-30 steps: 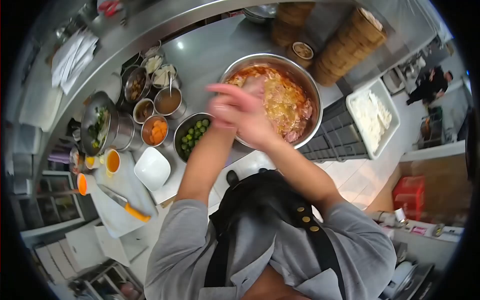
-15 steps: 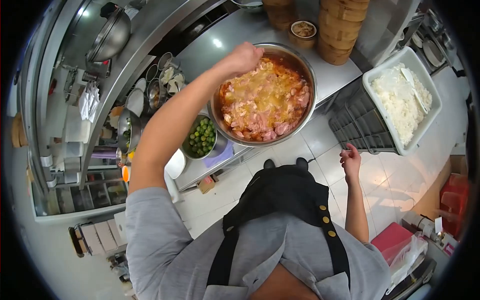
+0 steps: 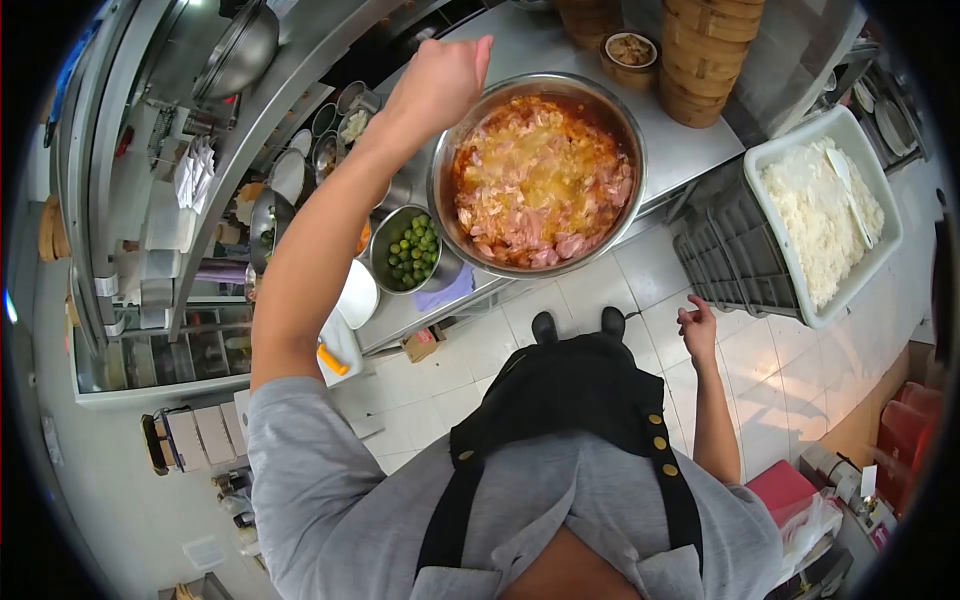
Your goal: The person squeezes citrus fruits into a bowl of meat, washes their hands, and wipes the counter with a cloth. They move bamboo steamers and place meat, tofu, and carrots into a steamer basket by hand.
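A large steel bowl [image 3: 440,200] of raw meat pieces in reddish-brown liquid stands on the steel counter. My left hand [image 3: 440,85] is raised by the bowl's upper left edge, its fingers curled closed; what they hold, if anything, is hidden. Left of the big bowl, a smaller metal bowl holds round green fruits [image 3: 413,252]. My right hand [image 3: 698,328] hangs in the air over the floor, fingers loosely bent and apart, holding nothing.
Stacked bamboo steamers [image 3: 705,60] and a small steamer with food [image 3: 630,55] are behind the bowl. At right, a white tub [image 3: 892,225] of rice with a white paddle tops dark crates [image 3: 740,255]. Metal cups and bowls line the left shelf. A cardboard box [image 3: 422,343] lies below.
My left hand has moved up and left, from over the bowl's upper part to outside its rim. The view has shifted slightly. My right hand has barely moved.
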Motion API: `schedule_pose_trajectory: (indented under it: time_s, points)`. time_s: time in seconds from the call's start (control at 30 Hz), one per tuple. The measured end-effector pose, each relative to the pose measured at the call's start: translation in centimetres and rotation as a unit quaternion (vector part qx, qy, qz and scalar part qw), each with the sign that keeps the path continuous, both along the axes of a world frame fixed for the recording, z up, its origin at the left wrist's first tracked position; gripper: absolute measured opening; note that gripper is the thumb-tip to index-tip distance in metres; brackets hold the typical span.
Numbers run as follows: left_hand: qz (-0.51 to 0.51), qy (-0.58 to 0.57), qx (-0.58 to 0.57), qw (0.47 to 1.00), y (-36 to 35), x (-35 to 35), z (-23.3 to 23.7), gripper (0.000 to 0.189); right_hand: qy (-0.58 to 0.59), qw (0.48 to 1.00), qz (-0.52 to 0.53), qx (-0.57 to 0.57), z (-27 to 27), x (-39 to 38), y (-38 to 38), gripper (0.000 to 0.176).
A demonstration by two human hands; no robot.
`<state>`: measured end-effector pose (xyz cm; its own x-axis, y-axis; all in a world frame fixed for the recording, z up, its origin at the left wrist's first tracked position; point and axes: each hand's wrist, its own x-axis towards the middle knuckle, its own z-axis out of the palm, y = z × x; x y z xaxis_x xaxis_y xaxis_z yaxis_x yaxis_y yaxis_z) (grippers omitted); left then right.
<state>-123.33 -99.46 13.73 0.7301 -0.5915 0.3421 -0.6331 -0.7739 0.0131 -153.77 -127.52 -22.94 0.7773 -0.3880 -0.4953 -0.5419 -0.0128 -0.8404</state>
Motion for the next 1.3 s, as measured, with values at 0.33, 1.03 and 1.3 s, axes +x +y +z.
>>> schedule_pose_trajectory:
  time_s: [0.33, 1.03, 1.3]
  points:
    - [0.050, 0.109, 0.003, 0.993, 7.0, 2.3, -9.3, 0.047, -0.218, 0.960, -0.032, -0.175, 13.4, 1.9, 6.5, 0.042]
    - [-0.039, 0.171, -0.127, 0.976, 10.7, 1.4, -11.1, 0.047, 0.016, 0.937, 0.115, 0.330, 12.2, 11.4, 39.0, 0.026]
    - [-0.117, 0.155, -0.075, 0.978, 9.3, 1.4, -15.3, 0.039, 0.040, 0.935, 0.125, 0.329, 12.0, 11.2, 38.6, 0.021]
